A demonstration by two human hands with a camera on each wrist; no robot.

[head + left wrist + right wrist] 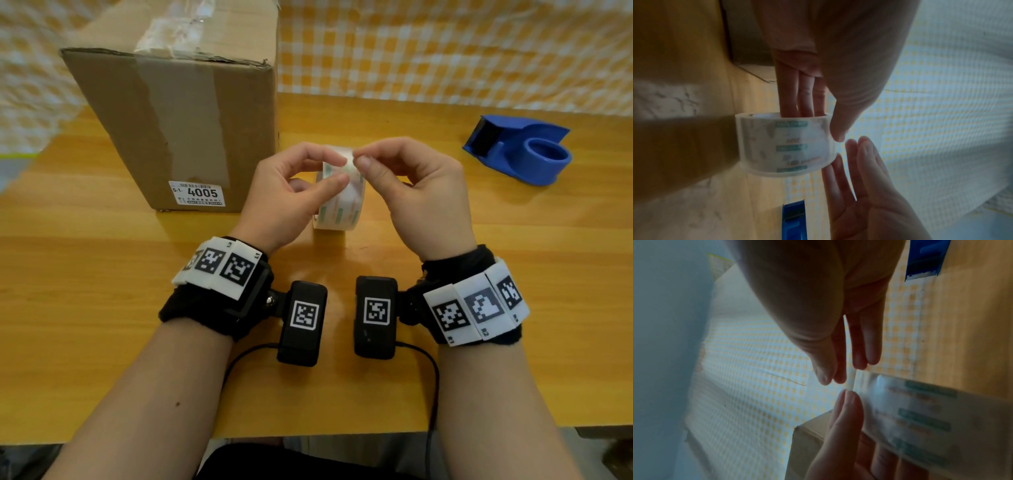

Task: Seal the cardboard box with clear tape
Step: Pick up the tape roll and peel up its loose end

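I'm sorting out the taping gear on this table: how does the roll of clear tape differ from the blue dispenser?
The clear tape roll is see-through with printed green labels; the blue dispenser is solid blue plastic. The roll is held up in the left hand, with the right hand picking at its edge; the dispenser sits untouched on the table, off to the right. The dispenser's hub carries no roll. Both have a round open centre.

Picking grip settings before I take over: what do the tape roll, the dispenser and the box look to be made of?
Tape roll: clear glossy plastic film; the printed core shows through it.
Tape dispenser: blue moulded plastic, smooth with a slight sheen; the toothed cutter's material is unclear.
Cardboard box: matte brown cardboard with a frayed top edge, old glossy tape strips and a white paper label.
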